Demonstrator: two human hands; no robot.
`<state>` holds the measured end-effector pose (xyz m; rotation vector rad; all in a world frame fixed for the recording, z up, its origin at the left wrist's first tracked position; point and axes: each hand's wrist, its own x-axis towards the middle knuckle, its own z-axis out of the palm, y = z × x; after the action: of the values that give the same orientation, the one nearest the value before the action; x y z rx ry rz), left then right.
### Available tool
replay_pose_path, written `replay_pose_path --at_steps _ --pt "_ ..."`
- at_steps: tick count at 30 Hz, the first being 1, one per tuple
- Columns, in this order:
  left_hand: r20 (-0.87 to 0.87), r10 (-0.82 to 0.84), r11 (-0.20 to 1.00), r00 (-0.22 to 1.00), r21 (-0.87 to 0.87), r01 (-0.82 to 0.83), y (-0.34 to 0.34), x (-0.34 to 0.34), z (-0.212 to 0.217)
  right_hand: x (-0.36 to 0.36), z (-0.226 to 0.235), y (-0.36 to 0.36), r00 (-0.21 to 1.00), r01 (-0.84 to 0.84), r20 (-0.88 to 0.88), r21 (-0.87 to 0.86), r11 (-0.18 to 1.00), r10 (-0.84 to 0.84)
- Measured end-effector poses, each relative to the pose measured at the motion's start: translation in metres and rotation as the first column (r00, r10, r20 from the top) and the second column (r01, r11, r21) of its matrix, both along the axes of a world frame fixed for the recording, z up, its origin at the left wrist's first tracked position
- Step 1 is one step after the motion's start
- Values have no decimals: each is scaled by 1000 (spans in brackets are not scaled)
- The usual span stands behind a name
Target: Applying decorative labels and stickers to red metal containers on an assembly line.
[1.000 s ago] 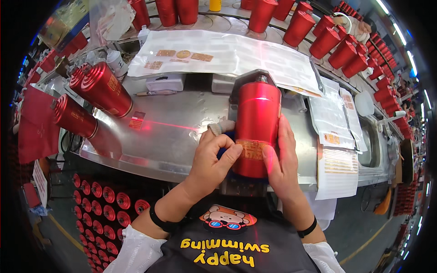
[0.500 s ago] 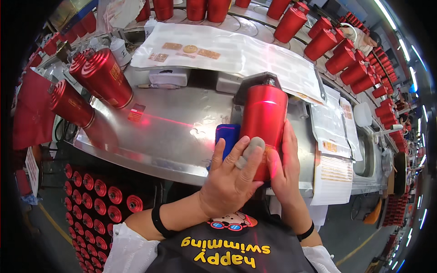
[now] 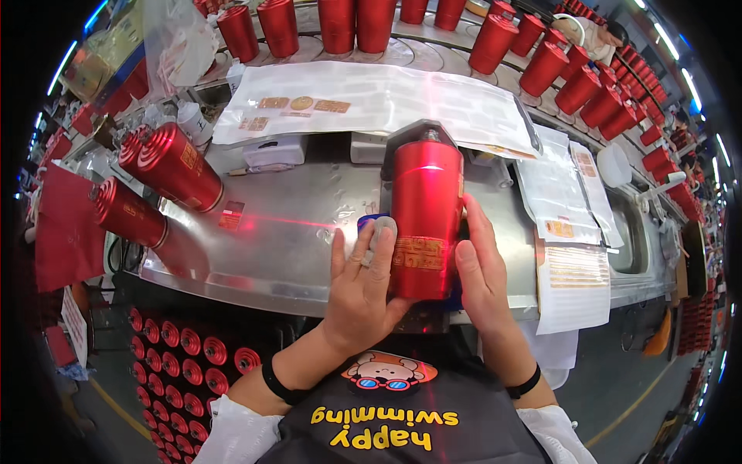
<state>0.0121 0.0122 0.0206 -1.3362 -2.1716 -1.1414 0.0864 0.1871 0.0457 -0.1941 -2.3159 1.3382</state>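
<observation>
A shiny red bottle (image 3: 427, 197) lies tilted between my hands, its capped neck toward a dark angular holder (image 3: 423, 131). Near its base runs a gold patterned band (image 3: 419, 254). My left hand (image 3: 359, 282) is at its left side, thumb by the base and other fingers pointing up. Between those fingers is a soft grey pad (image 3: 384, 226), next to the bottle's wall. Along the right side lies my right hand (image 3: 487, 282), fingers stretched out and thumb apart from them. A blue piece (image 3: 365, 222) shows partly behind my left fingers.
Three red bottles (image 3: 182, 170) lean at the left of the metal bench (image 3: 301, 201). Sheets with gold stickers (image 3: 301, 104) lie behind and at the right (image 3: 560, 228). More bottles (image 3: 495, 42) line the conveyor; several stand low at left (image 3: 216, 350). A sink (image 3: 630, 232) is at right.
The gold band on the bottle now shows fully. My left hand has moved off the bottle's front to its left side; my right thumb has come away from the front. The view has shifted slightly.
</observation>
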Motion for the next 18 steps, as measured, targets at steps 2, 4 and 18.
replay_pose_path --at_steps 2,4,18 --pt "-28 40 999 999 13 -39 -1 3 1 1 -2 2 1000 -15 -18 -90 996 14" --pt "-291 57 994 955 -69 -80 2 5 4 2 -2 2 1000 -4 -22 -90 996 2" --pt "-204 -17 999 979 -54 6 9 -1 17 6 -7 8 999 33 -37 -138 990 -38"
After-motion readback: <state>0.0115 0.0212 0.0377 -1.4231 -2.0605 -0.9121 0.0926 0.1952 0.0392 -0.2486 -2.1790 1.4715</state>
